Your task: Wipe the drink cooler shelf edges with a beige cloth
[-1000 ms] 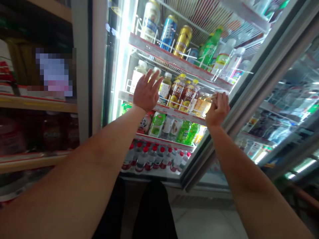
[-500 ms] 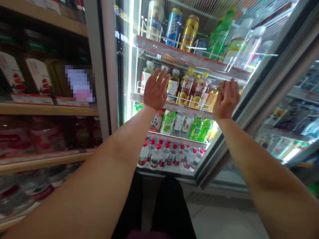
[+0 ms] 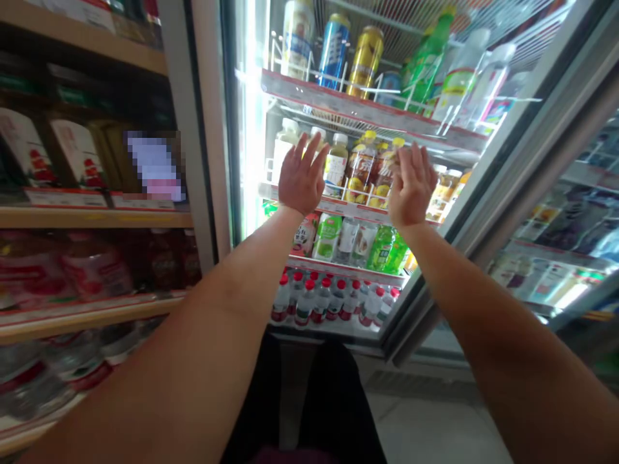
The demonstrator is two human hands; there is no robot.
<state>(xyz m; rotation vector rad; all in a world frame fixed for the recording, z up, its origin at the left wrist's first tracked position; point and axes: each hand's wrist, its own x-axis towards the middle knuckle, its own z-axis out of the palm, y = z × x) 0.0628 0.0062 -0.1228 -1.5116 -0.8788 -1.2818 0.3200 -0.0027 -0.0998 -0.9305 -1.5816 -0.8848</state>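
Note:
My left hand [image 3: 302, 177] is raised with its fingers apart, in front of the bottles on the middle shelf of a lit drinks cooler. Pale-capped bottles [image 3: 335, 164] show just beside its fingertips. My right hand [image 3: 412, 183] is held up at the same height, its fingers stretched upward and close together. It partly covers yellow-capped bottles of brown drink [image 3: 360, 167]. A small brown patch by its thumb and forefinger is too blurred to make out. Whether either hand touches anything, I cannot tell.
Cans [image 3: 333, 51] and a green bottle [image 3: 430, 61] stand on the cooler's upper shelf. Red-capped water bottles [image 3: 322, 301] line its bottom. A metal door frame [image 3: 483, 212] slants along the right. Wooden shelves [image 3: 91, 218] with bottles are on the left.
My right hand has moved left, from the cooler's right side to the yellow-capped bottles. My left hand has stayed almost in place. The coloured reflections at the cooler's upper left have gone.

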